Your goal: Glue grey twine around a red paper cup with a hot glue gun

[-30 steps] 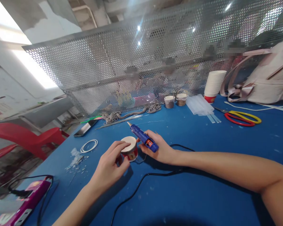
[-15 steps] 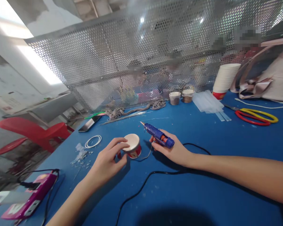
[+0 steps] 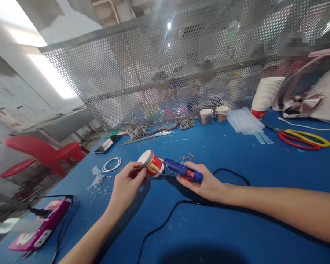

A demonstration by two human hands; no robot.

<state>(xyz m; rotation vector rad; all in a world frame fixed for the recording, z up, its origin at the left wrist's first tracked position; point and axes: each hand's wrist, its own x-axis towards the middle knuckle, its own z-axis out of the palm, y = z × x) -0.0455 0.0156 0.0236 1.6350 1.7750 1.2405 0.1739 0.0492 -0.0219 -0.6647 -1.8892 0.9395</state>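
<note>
Currently, left hand pinching tilted red paper cup; right hand gripping blue plastic glue gun, fingers curled.

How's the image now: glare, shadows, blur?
Head view: window at left blown out white; head view: bright spots flare at the mesh screen, background behind it hazy; head view: left hand and right hand fairly sharp, dark shadow on the blue table at bottom.
</note>
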